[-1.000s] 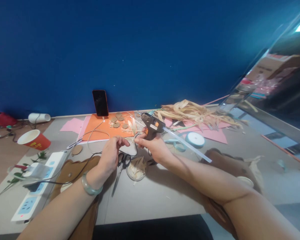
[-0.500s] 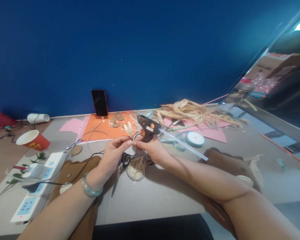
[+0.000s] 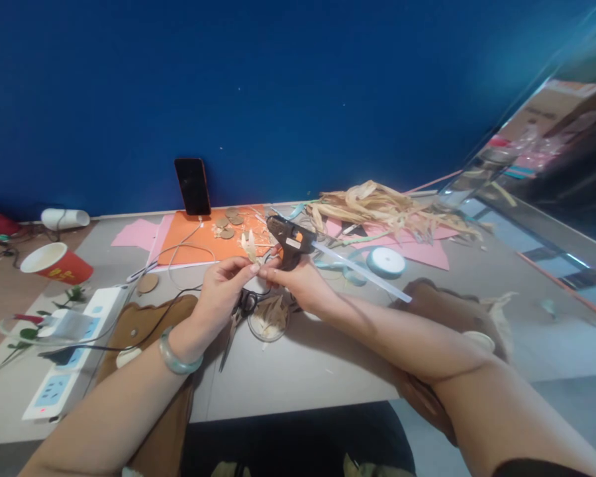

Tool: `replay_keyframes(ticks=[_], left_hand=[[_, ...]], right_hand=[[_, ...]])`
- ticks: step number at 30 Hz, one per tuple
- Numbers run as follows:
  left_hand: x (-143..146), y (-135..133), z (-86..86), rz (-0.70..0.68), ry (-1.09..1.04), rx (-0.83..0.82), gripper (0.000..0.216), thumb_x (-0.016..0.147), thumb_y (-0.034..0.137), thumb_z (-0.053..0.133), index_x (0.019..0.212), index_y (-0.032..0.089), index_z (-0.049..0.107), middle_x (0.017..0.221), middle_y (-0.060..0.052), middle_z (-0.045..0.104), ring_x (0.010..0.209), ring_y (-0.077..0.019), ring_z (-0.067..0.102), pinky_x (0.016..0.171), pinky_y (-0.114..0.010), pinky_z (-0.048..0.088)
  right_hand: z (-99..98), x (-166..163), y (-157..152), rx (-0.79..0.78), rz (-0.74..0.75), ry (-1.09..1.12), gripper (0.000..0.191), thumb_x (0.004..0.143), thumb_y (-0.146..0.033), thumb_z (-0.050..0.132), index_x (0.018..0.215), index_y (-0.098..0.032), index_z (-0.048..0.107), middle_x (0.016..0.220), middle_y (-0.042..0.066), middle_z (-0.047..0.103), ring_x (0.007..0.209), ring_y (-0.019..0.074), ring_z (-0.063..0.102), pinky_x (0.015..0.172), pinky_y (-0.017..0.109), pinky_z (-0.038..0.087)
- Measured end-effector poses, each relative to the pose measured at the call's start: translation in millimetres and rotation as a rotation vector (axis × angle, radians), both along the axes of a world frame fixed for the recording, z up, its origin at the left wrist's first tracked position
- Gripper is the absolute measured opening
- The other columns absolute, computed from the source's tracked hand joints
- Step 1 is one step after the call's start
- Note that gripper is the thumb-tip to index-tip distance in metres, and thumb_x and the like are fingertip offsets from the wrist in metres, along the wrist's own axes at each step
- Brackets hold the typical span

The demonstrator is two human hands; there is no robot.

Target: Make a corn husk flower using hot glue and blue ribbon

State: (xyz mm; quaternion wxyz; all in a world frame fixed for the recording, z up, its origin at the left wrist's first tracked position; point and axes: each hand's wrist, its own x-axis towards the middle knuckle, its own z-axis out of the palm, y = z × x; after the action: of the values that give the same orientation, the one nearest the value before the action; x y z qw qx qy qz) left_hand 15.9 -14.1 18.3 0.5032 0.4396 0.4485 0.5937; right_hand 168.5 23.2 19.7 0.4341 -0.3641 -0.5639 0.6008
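Observation:
My left hand (image 3: 217, 295) pinches a small pale corn-husk flower (image 3: 249, 248) between thumb and fingertips, its petals pointing up. Beside it, my right hand (image 3: 305, 281) is wrapped round a black hot glue gun (image 3: 291, 242), with a long clear glue stick (image 3: 362, 270) poking out of its back toward the right. The thumb and fingertips of that hand meet the base of the flower, next to the left fingertips; the exact contact is too small to tell. Beneath my hands lie black-handled scissors (image 3: 232, 334) and a round clear dish (image 3: 278, 338) of husk pieces.
A phone (image 3: 193, 187) leans against the blue wall behind an orange sheet (image 3: 179, 242) with wooden discs. Dried husks (image 3: 372, 199) and a ribbon spool (image 3: 386, 262) lie to the right. At left are a red paper cup (image 3: 69, 266) and a power strip (image 3: 54, 391) with cables.
The view has tilted slightly, so the table appears higher in the picture. Both hands keep their hold, and the flower has turned slightly between the fingers.

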Motion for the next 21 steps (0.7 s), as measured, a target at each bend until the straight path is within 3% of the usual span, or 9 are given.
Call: replay_keyframes(ticks=[6, 11, 15, 17, 21], left_hand=[[-7.8, 11.0, -5.6, 0.172, -0.075, 0.047, 0.014, 0.069, 0.026, 0.075, 0.072, 0.017, 0.064, 0.068, 0.002, 0.064, 0.064, -0.0101, 0.058, 0.066, -0.023, 0.045], [-14.0, 20.5, -3.3, 0.302, -0.112, 0.075, 0.013, 0.07, 0.023, 0.071, 0.07, 0.017, 0.06, 0.067, 0.003, 0.062, 0.067, -0.0095, 0.059, 0.074, -0.024, 0.046], [-15.3, 22.0, -3.4, 0.322, -0.128, 0.095, 0.012, 0.071, 0.022, 0.069, 0.069, 0.018, 0.057, 0.065, 0.003, 0.061, 0.066, -0.0094, 0.058, 0.075, -0.025, 0.046], [-14.9, 21.5, -2.8, 0.321, -0.13, 0.108, 0.012, 0.071, 0.022, 0.068, 0.069, 0.018, 0.057, 0.065, 0.003, 0.061, 0.065, -0.0096, 0.058, 0.075, -0.025, 0.046], [-13.7, 19.1, 1.0, 0.341, -0.133, 0.157, 0.012, 0.072, 0.022, 0.067, 0.072, 0.02, 0.055, 0.066, 0.003, 0.06, 0.067, -0.0108, 0.058, 0.075, -0.026, 0.046]], right_hand=[[8.5, 15.0, 22.5, 0.112, 0.044, -0.171, 0.026, 0.066, -0.032, 0.075, 0.079, -0.017, 0.058, 0.075, 0.003, 0.069, 0.06, 0.0143, 0.059, 0.061, 0.03, 0.048], [15.3, 33.7, 48.1, 0.209, 0.104, -0.674, 0.019, 0.072, -0.031, 0.069, 0.081, -0.017, 0.06, 0.07, 0.004, 0.067, 0.065, 0.0193, 0.061, 0.067, 0.033, 0.047], [10.6, 43.6, 68.9, 0.469, -0.083, -1.182, 0.028, 0.077, -0.03, 0.064, 0.101, -0.017, 0.057, 0.091, 0.01, 0.069, 0.084, 0.0266, 0.062, 0.072, 0.033, 0.044], [5.4, 47.0, 77.2, 0.524, -0.142, -1.372, 0.032, 0.08, -0.026, 0.06, 0.109, -0.016, 0.054, 0.095, 0.013, 0.069, 0.088, 0.0288, 0.063, 0.073, 0.035, 0.044], [-4.6, 49.2, 85.1, 0.507, -0.142, -1.484, 0.037, 0.081, -0.024, 0.057, 0.115, -0.014, 0.048, 0.099, 0.016, 0.068, 0.091, 0.0309, 0.063, 0.074, 0.036, 0.044]])
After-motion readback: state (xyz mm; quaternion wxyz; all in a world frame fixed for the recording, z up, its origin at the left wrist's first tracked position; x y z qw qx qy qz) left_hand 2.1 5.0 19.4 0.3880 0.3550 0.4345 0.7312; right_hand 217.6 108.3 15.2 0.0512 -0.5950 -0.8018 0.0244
